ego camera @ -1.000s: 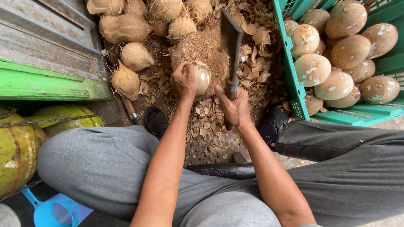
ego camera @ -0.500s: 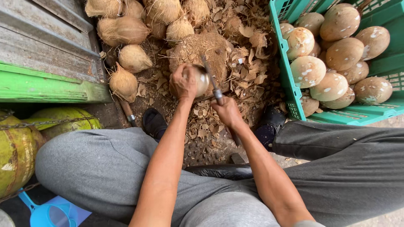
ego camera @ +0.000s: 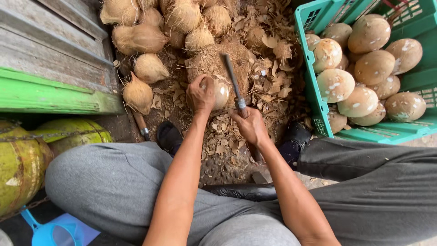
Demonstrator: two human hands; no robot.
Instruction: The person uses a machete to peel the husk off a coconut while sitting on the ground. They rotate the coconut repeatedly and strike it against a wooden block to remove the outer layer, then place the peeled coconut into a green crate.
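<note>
Green crate [ego camera: 314,86] of peeled coconuts at right; husked coconut pile [ego camera: 150,27] at top; chopping block [ego camera: 214,61] centre; left hand [ego camera: 201,94] clasps coconut [ego camera: 220,93] against the block; right hand [ego camera: 250,127] grips cleaver [ego camera: 233,82], blade just beside coconut.

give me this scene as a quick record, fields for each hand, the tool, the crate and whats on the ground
left hand: left hand grips a partly husked coconut on a fibre-covered chopping block
right hand: right hand closed on the handle of a cleaver
tool: blade edge-on, beside the held coconut on its right
crate: green plastic crate at right, filled with peeled coconuts
ground: husk scraps around the block; unpeeled fibrous coconuts piled at top left
posture: seated, grey trousers, dark shoes on either side of the block
</note>
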